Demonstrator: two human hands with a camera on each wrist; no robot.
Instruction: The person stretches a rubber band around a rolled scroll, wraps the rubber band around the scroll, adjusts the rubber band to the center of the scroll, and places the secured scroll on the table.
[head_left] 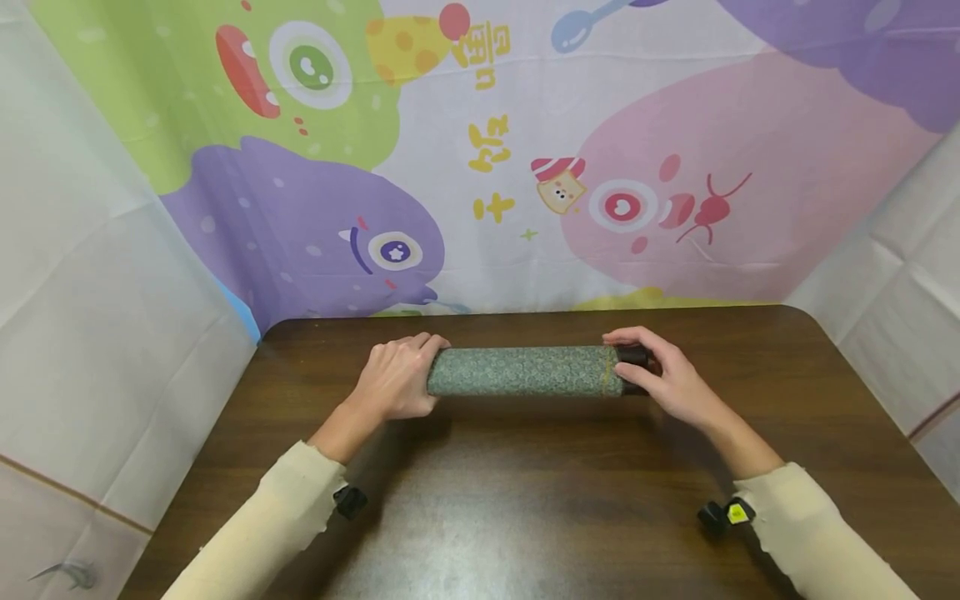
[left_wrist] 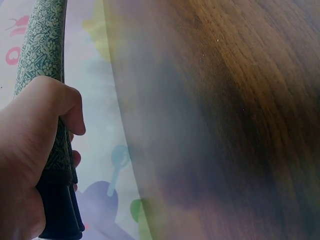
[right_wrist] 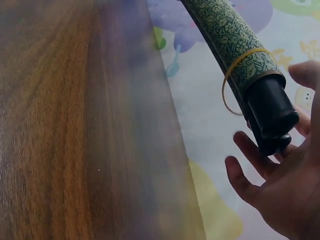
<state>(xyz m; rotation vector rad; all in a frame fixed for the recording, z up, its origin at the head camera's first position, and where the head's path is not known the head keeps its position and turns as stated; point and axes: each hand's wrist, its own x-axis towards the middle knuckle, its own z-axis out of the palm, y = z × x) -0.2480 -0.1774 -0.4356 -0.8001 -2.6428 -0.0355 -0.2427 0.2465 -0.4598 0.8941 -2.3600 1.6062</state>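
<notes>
A rolled scroll (head_left: pixel 525 372) covered in green patterned cloth is held level above the dark table in the head view. Black knobs (right_wrist: pixel 272 107) stick out at its ends, one beside the other. Near the right end, a thin yellow elastic band (right_wrist: pixel 241 59) loops round the roll and hangs slack on one side. My left hand (head_left: pixel 401 375) grips the left end, its thumb wrapped over the green cover in the left wrist view. My right hand (head_left: pixel 671 379) surrounds the right end with spread, slightly bent fingers; in the right wrist view its thumb stands apart from the knobs.
A brown wooden table (head_left: pixel 525 517) lies beneath both hands. Behind it hangs a white cloth (head_left: pixel 495 275) printed with cartoon monsters. Pale panels (head_left: pixel 97 333) flank the table. Black devices (head_left: pixel 349 502) sit at both sleeve cuffs.
</notes>
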